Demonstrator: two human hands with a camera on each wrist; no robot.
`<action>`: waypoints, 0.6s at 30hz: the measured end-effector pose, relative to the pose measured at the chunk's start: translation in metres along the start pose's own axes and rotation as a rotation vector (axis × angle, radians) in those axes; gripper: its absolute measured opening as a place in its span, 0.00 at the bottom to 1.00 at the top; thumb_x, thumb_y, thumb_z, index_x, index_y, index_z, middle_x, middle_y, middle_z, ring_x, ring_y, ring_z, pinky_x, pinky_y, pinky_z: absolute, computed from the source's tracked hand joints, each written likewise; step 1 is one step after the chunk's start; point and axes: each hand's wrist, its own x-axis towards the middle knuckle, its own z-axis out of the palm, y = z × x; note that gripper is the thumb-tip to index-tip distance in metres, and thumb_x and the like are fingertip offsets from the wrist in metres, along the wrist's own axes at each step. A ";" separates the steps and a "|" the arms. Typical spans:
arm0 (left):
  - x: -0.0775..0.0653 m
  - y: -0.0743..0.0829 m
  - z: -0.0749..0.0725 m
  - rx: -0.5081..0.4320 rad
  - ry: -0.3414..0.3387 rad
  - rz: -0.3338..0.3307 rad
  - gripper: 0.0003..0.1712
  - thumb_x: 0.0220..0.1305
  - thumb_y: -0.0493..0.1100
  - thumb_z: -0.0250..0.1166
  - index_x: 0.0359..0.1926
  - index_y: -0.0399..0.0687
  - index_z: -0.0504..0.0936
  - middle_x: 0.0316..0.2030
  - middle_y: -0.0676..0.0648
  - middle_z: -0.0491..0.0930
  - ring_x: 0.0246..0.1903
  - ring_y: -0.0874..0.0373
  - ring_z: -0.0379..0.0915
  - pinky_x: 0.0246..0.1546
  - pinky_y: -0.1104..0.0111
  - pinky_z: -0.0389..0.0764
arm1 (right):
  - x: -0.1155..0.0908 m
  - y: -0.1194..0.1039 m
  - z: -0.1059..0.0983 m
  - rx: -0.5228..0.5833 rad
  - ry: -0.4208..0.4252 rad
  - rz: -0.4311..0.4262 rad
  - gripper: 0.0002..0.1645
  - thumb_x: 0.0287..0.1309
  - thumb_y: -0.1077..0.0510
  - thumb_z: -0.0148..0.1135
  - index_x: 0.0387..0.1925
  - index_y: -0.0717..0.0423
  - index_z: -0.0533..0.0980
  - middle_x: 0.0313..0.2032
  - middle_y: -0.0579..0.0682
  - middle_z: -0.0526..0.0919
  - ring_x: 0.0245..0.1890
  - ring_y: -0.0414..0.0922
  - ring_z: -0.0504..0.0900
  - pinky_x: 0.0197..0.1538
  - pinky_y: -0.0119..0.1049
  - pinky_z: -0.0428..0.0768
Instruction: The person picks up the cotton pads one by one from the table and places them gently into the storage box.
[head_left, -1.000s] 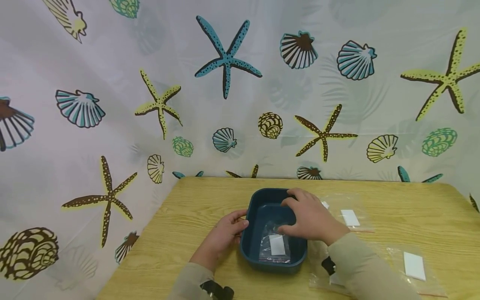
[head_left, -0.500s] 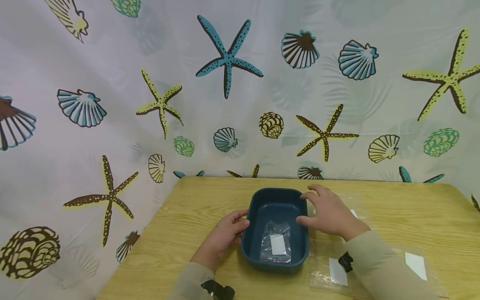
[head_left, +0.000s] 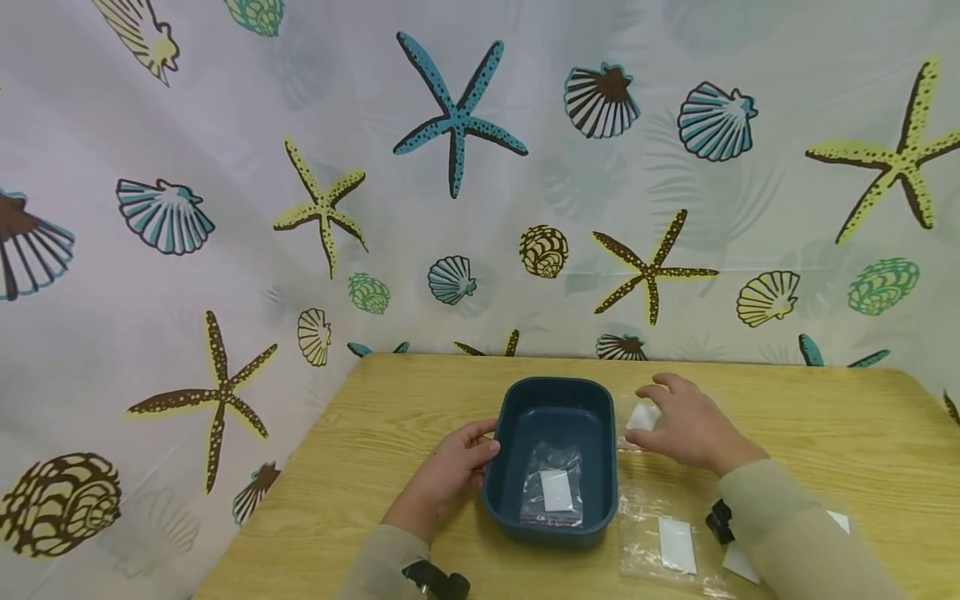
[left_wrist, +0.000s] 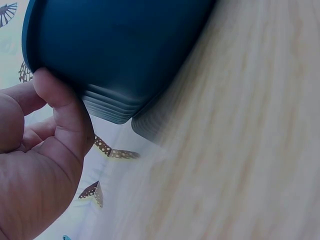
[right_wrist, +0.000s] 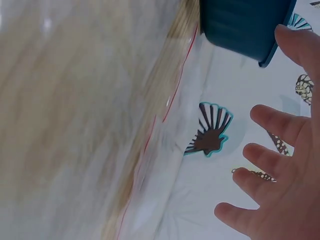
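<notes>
A dark blue plastic bin stands on the table, with a small clear zip bag holding a white slip lying inside it. My left hand rests against the bin's outer left wall, thumb tip close to the rim; in the left wrist view its thumb overlaps the wall. Right of the bin, my right hand hovers over another clear zip bag with a white slip. Its fingers are spread and relaxed, holding nothing, also in the right wrist view.
More clear bags lie to the right of the bin, one with a white slip near the front, others partly under my right sleeve. A wood-grain table carries everything. Behind it hangs a shell-patterned curtain.
My right hand has moved from over the bin, past its right rim, to above the bags at the right. The left hand and bin have stayed put.
</notes>
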 end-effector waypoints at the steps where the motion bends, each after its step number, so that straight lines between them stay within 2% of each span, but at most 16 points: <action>1: 0.000 0.000 0.000 -0.004 -0.005 0.001 0.27 0.78 0.40 0.55 0.73 0.39 0.66 0.45 0.38 0.76 0.34 0.55 0.77 0.30 0.68 0.79 | 0.000 0.002 -0.001 -0.002 -0.012 0.007 0.45 0.54 0.35 0.70 0.64 0.60 0.75 0.67 0.68 0.67 0.66 0.68 0.66 0.62 0.66 0.67; 6: -0.001 -0.001 -0.001 -0.020 -0.019 0.009 0.28 0.78 0.40 0.55 0.74 0.38 0.64 0.47 0.37 0.75 0.36 0.55 0.78 0.32 0.67 0.80 | 0.000 0.007 -0.005 0.003 -0.071 0.054 0.48 0.54 0.34 0.70 0.66 0.62 0.73 0.67 0.70 0.65 0.65 0.71 0.64 0.61 0.69 0.66; 18: 0.000 -0.001 -0.001 -0.015 -0.012 0.018 0.27 0.79 0.39 0.54 0.74 0.38 0.65 0.45 0.38 0.76 0.34 0.56 0.78 0.30 0.68 0.79 | 0.007 0.018 0.004 0.031 -0.162 0.148 0.51 0.54 0.33 0.69 0.68 0.62 0.71 0.68 0.71 0.64 0.67 0.70 0.62 0.62 0.71 0.64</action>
